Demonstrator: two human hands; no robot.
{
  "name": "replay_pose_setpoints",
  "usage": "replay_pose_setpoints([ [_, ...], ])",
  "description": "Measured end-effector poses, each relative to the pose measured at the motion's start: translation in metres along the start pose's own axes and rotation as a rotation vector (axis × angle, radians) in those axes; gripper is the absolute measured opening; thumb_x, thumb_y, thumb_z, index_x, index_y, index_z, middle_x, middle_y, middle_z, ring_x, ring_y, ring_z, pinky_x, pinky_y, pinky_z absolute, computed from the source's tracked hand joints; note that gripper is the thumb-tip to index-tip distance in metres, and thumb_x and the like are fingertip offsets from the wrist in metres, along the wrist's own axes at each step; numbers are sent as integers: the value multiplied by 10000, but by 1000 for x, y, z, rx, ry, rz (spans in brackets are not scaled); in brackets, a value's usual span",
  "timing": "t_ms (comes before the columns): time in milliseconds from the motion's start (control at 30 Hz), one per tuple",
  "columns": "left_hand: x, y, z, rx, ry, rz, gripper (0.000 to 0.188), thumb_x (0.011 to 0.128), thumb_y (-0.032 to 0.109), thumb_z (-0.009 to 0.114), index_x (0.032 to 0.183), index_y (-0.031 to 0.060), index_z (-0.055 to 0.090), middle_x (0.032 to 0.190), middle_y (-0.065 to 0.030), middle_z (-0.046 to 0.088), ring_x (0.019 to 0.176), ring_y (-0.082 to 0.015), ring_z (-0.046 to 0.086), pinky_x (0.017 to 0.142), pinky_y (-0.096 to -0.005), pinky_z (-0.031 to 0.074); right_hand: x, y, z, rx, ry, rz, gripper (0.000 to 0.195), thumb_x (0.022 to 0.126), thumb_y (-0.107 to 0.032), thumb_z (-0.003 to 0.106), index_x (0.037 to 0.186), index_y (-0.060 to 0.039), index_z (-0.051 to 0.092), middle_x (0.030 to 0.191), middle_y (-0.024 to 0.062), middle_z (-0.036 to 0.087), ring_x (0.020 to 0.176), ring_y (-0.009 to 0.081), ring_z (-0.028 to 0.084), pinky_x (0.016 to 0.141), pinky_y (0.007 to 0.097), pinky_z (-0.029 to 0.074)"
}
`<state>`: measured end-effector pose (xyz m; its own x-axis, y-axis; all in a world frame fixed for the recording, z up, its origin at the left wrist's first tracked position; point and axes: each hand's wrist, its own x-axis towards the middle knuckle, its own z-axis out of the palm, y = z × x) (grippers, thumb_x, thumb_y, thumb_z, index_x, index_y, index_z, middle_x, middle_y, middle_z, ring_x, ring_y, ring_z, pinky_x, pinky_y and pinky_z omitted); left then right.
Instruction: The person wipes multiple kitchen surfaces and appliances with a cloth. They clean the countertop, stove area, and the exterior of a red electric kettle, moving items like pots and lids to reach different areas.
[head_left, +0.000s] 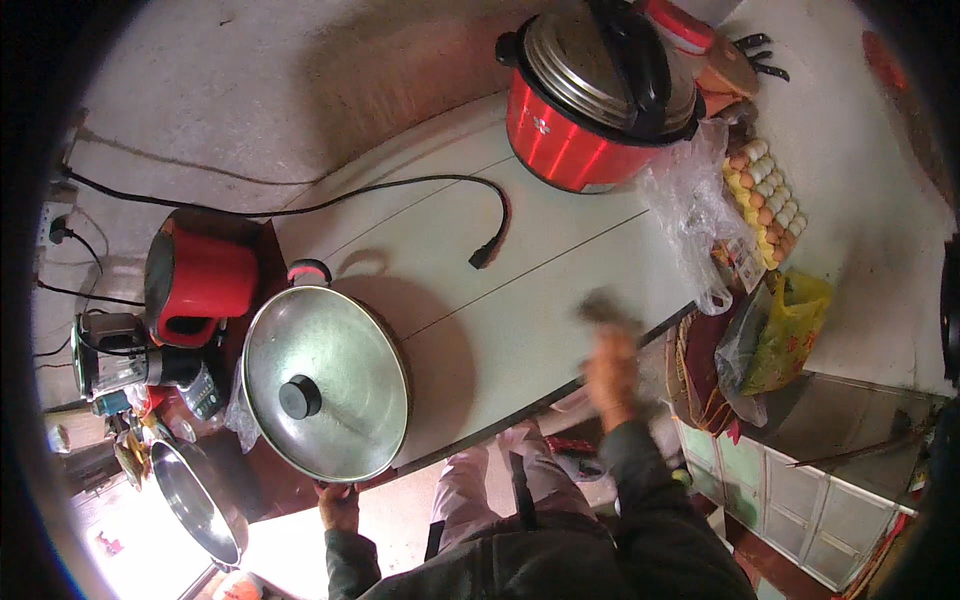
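My left hand (340, 508) grips the near side handle of a wide pan, which is mostly hidden under its domed metal lid (330, 405). A round black knob (300, 397) tops the lid, and the pan's far handle (309, 272) is black and red. Over the front part of the pale tabletop (525, 300), my right hand (611, 375) is blurred by motion. It holds a small dark object (606, 306), too smeared to name. A black power cord (375, 185) lies across the table, its loose connector (484, 255) between pan and cooker.
A large red electric cooker (577, 142) stands at the back. To its right are plastic bags (690, 202) and a tray of eggs (765, 199). Leftward sit a red appliance (210, 281), a blender (112, 367) and a metal basin (195, 495). A low cabinet (787, 495) stands at right.
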<state>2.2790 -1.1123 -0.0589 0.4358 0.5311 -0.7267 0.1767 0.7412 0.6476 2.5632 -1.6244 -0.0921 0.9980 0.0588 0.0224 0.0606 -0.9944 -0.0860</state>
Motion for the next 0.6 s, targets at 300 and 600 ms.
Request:
replay_pose_setpoints([
  [300,21,-8,-42,227,-89,89,542,754,55,617,1267,198,515,1220,-50,590,1110,-266,567,886,-465,501,75,-66,30,218,13,-353,345,921,-199,632,1258,-123,614,1415,105,536,1300,306,510,1072,518,392],
  [600,27,-5,-100,270,30,93,677,694,-13,554,1323,225,480,1268,-14,566,1136,-255,550,888,-451,513,223,5,31,102,163,-188,454,910,-227,631,1344,-132,538,1361,138,538,1306,355,479,1078,524,387],
])
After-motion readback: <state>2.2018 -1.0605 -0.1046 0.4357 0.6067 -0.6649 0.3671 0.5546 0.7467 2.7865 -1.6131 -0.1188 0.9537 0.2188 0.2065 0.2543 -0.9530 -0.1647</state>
